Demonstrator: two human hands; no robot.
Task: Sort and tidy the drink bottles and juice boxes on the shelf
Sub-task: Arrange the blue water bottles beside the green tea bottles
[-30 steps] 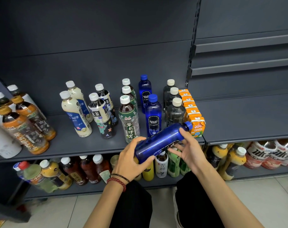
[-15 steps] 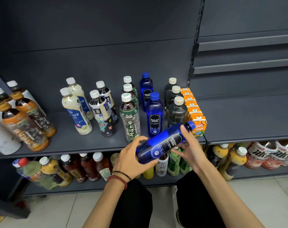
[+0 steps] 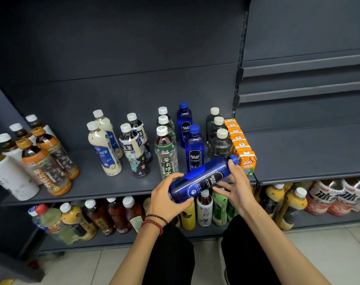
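Shelf [image 3: 113, 186]: dark grey; upper tier carries upright bottles in short rows.
Juice boxes [image 3: 239, 144]: orange row at that tier's right end.
Blue bottle [image 3: 203, 177]: held tilted, cap up-right, just in front of 2 standing blue bottles [image 3: 194, 150].
Left hand [image 3: 166, 199]: grip wrapped round the bottle's base.
Right hand [image 3: 239, 188]: grip pinching its neck end.
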